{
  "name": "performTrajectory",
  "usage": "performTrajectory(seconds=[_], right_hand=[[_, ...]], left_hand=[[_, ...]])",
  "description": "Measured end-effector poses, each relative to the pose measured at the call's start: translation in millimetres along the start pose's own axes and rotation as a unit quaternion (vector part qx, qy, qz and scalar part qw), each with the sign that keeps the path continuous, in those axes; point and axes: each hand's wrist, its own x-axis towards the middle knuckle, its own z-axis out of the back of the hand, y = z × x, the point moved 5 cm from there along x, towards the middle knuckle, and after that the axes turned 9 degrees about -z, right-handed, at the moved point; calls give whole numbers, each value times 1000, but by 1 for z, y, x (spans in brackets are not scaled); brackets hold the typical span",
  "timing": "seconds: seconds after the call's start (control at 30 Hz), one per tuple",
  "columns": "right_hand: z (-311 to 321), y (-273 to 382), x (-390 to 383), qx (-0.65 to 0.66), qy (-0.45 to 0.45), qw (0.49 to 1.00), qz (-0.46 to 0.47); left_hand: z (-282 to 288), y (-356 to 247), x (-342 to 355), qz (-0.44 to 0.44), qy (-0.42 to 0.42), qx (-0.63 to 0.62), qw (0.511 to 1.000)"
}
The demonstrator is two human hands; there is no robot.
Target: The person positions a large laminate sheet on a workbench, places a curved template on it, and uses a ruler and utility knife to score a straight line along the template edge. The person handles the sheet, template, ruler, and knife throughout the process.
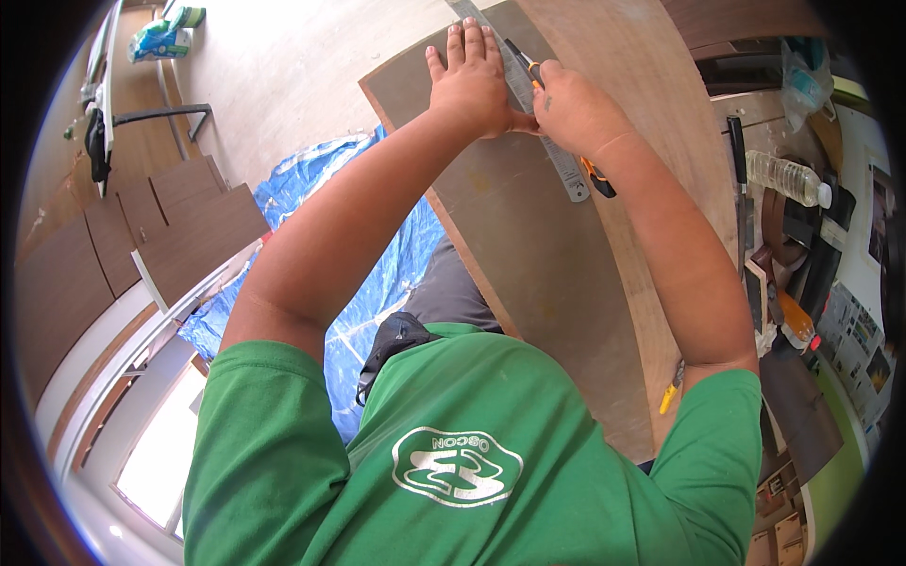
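My left hand (469, 92) lies flat with its fingers stretched out on a dull brown sheet (528, 245), its thumb reaching to a steel ruler (564, 172). The ruler runs lengthwise along the sheet. My right hand (578, 111) is wrapped round an orange-and-black cutter knife (596, 179) beside the ruler. The knife's dark front end points away from me along the ruler's right side, and its handle's rear shows below my palm. My fingers cover the middle of the knife. Whether its tip touches the sheet I cannot tell.
The sheet rests on a light wooden board (651, 189). A yellow-handled tool (671, 389) lies near my right elbow. At right are a clear plastic bottle (788, 179) and an orange bottle (797, 316). A blue tarp (311, 179) covers part of the floor; brown panels (203, 231) stand left.
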Motion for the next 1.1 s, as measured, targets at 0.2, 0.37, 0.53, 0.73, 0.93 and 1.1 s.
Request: performTrajectory(seconds=[0.2,0.37,0.53,0.73,0.93,1.1], right_hand=[[1,0,-3,21,6,1000,-21],[1,-1,-2,19,6,1000,-15],[-5,-3,-2,22,-10,1000,-7],[-4,-2,-5,10,-14,1000,0],[-3,-5,-9,9,-8,1000,-7],[0,-2,-14,-2,1,1000,-15]], left_hand=[[0,1,0,-3,-8,2,1000],[2,-1,-1,10,-9,-5,1000],[2,-1,0,10,-3,-9,1000],[2,-1,-1,14,-5,-5,1000],[1,-1,0,9,-7,0,1000],[0,0,-1,8,-14,-9,1000]])
